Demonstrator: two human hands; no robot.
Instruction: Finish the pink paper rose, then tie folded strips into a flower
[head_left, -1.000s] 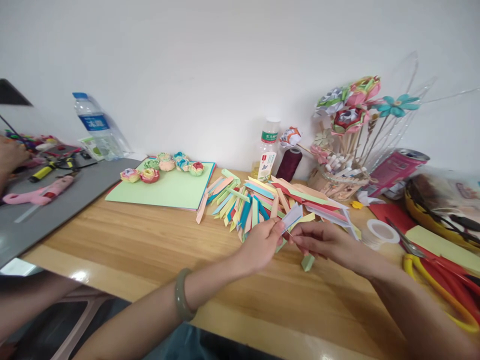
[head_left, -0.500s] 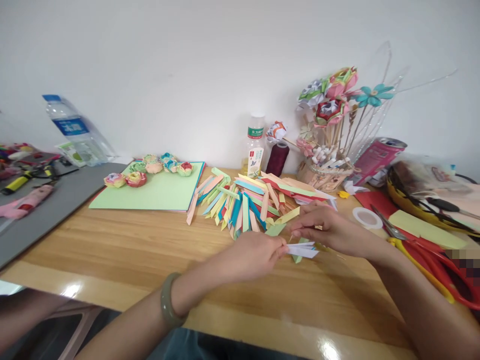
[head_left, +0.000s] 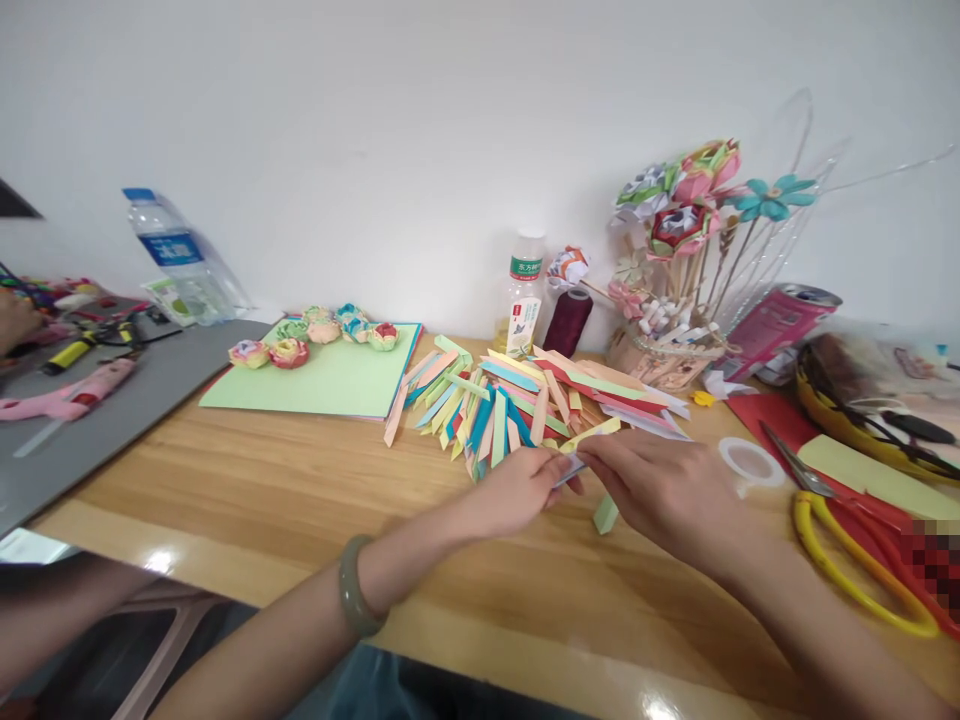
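1. Head view, containers first: the light pot (head_left: 626, 360) by the wall is crammed. It's got paper flowers (head_left: 684, 230), a teal flower (head_left: 776, 197) on a stem, and a bunch of white paper rolls (head_left: 667, 325) down near the rim.
2. Left of that, a small bottle (head_left: 523, 320) with a white cap stands upright with a bit of yellowish stuff at the bottom. A maroon thread spool (head_left: 568, 322) sits just beside it.
3. The blue-capped water bottle (head_left: 176, 260) is way over left, tilted toward the wall; can't really tell how full it is. The pink can (head_left: 784, 325) is tipped over right of the pot, and no idea what's inside.
4. Far right, a yellow-rimmed basket (head_left: 825, 420) has a clear plastic bag (head_left: 892, 370) in it, rest is a jumble.
5. Now the hands: the folded paper piece (head_left: 571, 468) is right between them. Left hand (head_left: 529, 480) pinches it between thumb and fingers; right hand (head_left: 667, 480) has its fingertips closed on the other end, though its thumb is mostly hidden.
6. The heap of paper strips (head_left: 495, 400) lies just beyond both hands, and a green strip (head_left: 605, 514) pokes out beside the right one.
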